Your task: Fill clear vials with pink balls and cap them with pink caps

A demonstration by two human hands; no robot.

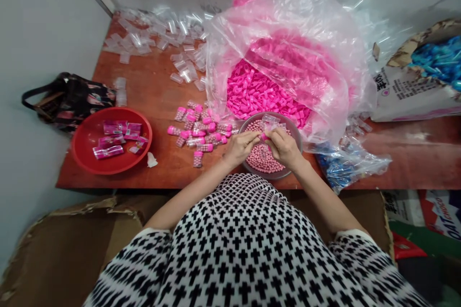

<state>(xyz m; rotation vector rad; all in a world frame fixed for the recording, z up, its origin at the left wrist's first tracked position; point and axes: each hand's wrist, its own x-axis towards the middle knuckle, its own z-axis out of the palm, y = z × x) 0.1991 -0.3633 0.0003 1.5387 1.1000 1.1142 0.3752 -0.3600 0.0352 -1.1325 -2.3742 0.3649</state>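
Observation:
Both hands meet over a grey bowl (pixel 297 140) of small pink beads (pixel 264 159). My right hand (pixel 285 147) is closed, pinching a bright pink cap (pixel 264 136). My left hand (pixel 240 147) is closed too, its fingertips close against the cap from the left; what they hold is too small to make out. Clear plastic tubes (pixel 270 119) lie on the beads behind my right hand. Left of the bowl is a loose pile of bead-filled tubes with pink caps (pixel 205 147).
A large clear plastic bag (pixel 317 14) spills pink plastic pieces (pixel 252 88) behind the bowl. Empty clear tubes (pixel 185 67) lie at the back left. A red basin (pixel 111 168) holds pink packets, beside a dark handbag (pixel 86 100). Blue pieces (pixel 437 60) fill a sack at right.

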